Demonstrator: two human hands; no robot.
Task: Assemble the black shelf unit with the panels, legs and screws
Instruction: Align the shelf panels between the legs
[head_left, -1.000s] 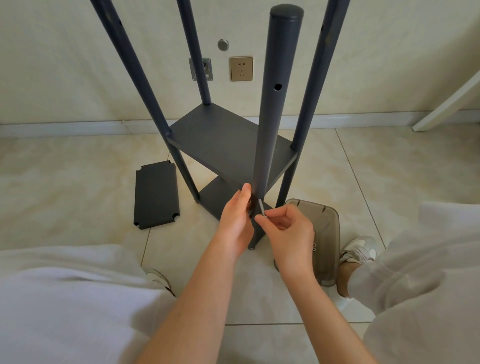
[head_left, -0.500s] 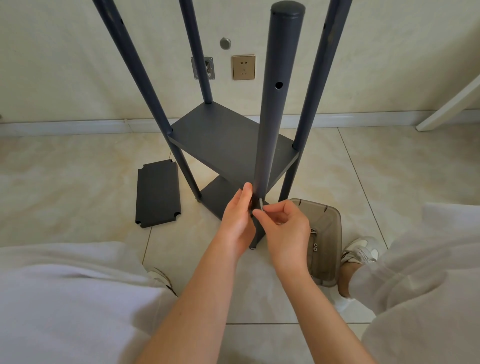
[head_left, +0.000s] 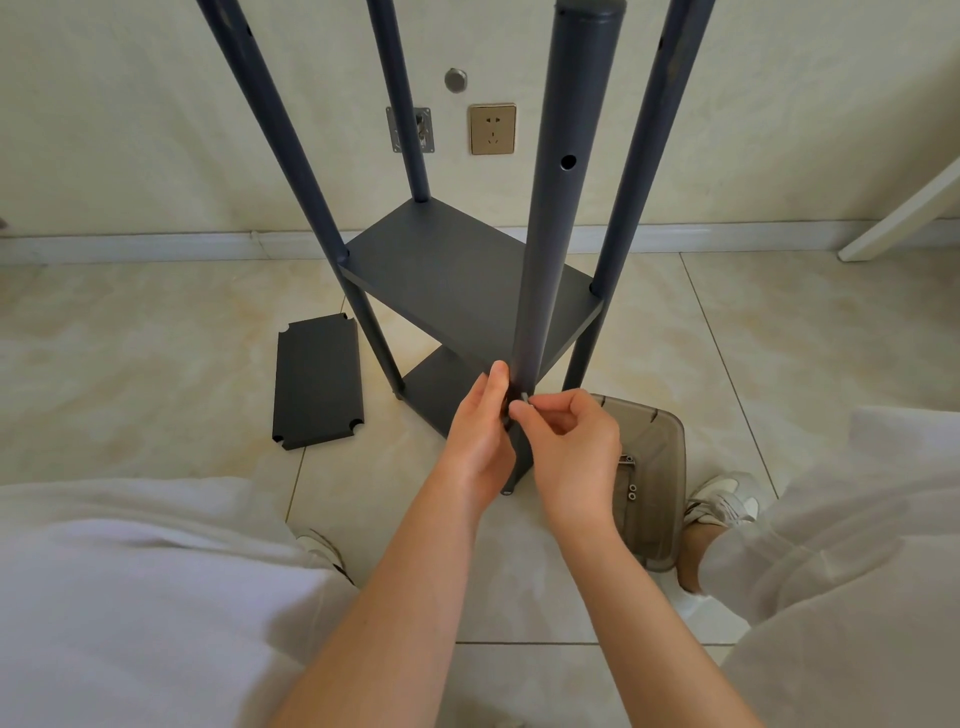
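- Four dark legs carry the black shelf unit (head_left: 457, 280), which stands upright on the tiled floor (head_left: 156, 364) at mid-scene, with two panels fitted one above the other.
- Closest of them is the near leg (head_left: 561, 208), with an open hole high on its side.
- One loose panel (head_left: 317, 382) lies flat on the floor, left of the unit and apart from it.
- A smoky plastic tray (head_left: 660, 436) sits on the floor just right of the near leg's foot, with a few screws (head_left: 631, 491) in it.
- The left hand (head_left: 480, 441) has its grip closed round the near leg low down, thumb along it.
- The right hand (head_left: 571, 452) has its grip narrowed to a thumb-and-forefinger pinch on a small pale screw (head_left: 523, 397), held against the near leg beside the left thumb.
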